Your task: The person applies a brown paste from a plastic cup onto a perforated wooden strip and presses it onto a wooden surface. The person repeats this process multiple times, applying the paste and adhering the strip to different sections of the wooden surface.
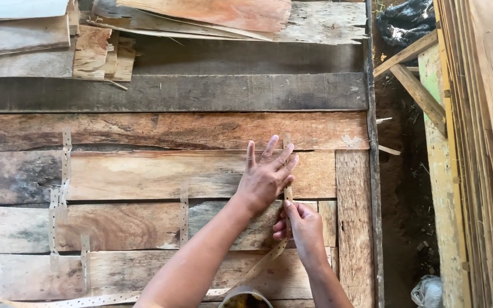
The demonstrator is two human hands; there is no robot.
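Centre frame, veneer: thin brown wood sheets (161,171) lie edge to edge.
Tape: pale perforated paper strip (287,194) crosses the seams, right of centre.
Left hand (265,177): flat, fingers spread, pressing it.
Right hand (303,228): pinching it below.
Risk: likely wrinkles if pulled skewed.

open veneer sheets (144,171) left of hands, stacked boards (480,114) crowding right

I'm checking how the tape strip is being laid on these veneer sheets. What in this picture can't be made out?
Head view only:
- Tape strip: its stretch under the left hand is covered.
- Right hand: its fingertips on the tape are hidden by the left wrist.
- Round container: cut off by the bottom edge; contents unclear.
- Veneer sheets: run off the left edge.
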